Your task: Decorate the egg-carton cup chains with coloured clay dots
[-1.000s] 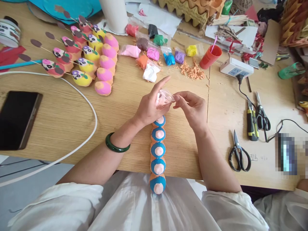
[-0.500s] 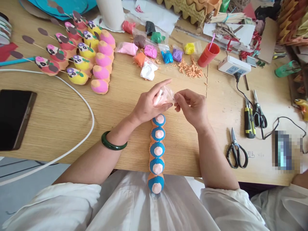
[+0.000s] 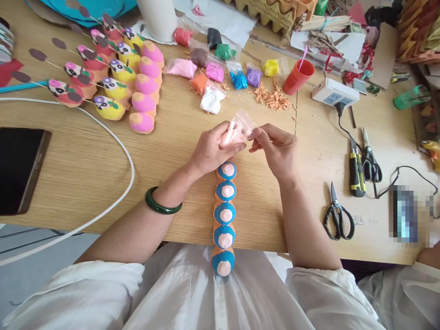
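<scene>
A clear plastic bag of pale pink clay is held between my hands above the table. My left hand wraps round its left side and underside. With thumb and fingertips, my right hand pinches the bag's right edge. Just below my hands, a strip of egg-carton cups points toward me, its near end past the table edge. Each cup is orange with a blue clay layer and a pale pink blob on top.
Bags of coloured clay, such as a white one, lie beyond my hands near orange shavings and a red cup. Decorated carton strips stand left, near a phone. Scissors, a cutter and a power strip are right.
The bag's upper part now stands up more openly between my hands. My left index finger, stretched out before, has curled down against the bag. My right hand still pinches the edge.
</scene>
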The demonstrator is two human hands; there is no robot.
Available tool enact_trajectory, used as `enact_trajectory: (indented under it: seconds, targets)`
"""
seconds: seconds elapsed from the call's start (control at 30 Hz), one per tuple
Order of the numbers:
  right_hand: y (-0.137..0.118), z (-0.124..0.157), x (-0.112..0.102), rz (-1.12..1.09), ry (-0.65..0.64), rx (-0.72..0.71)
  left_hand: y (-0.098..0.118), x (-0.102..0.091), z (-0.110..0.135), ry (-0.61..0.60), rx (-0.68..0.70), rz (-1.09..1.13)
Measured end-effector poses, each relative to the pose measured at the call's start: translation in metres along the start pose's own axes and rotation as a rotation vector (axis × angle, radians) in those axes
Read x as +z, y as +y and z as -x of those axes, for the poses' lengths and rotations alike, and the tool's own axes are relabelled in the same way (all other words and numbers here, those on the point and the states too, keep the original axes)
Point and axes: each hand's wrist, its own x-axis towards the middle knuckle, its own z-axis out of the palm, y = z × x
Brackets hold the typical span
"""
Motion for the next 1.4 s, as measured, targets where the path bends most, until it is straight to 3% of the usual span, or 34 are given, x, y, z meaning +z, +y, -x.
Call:
enact_trajectory:
  seconds: [0.13, 0.3, 0.47, 0.7, 1.0, 1.23, 1.4]
  targets:
    - [0.001, 0.0, 0.001, 0.027, 0.009, 0.004, 0.003, 0.001, 0.0, 0.001, 0.015, -0.013]
    - [-0.004, 0.003, 0.002, 0.125, -0.106, -0.114, 0.007, 0.003, 0.0, 0.027, -0.021, 0.177]
    - [-0.003, 0.004, 0.004, 0.214, -0.11, -0.144, 0.006, -0.001, -0.002, 0.034, -0.05, 0.135]
    - [0.0, 0.003, 0.006, 0.071, -0.116, -0.034, 0.009, -0.002, -0.001, 0.074, -0.017, 0.171]
    - [-0.002, 0.006, 0.008, 0.159, -0.106, -0.094, 0.007, -0.007, -0.002, 0.074, 0.008, 0.096]
    - [0.0, 0.007, 0.01, 0.218, -0.094, -0.125, 0.002, -0.006, -0.001, 0.066, -0.054, 0.123]
    - [0.008, 0.004, 0.012, 0.082, -0.152, -0.012, 0.002, -0.009, -0.002, 0.123, -0.044, 0.078]
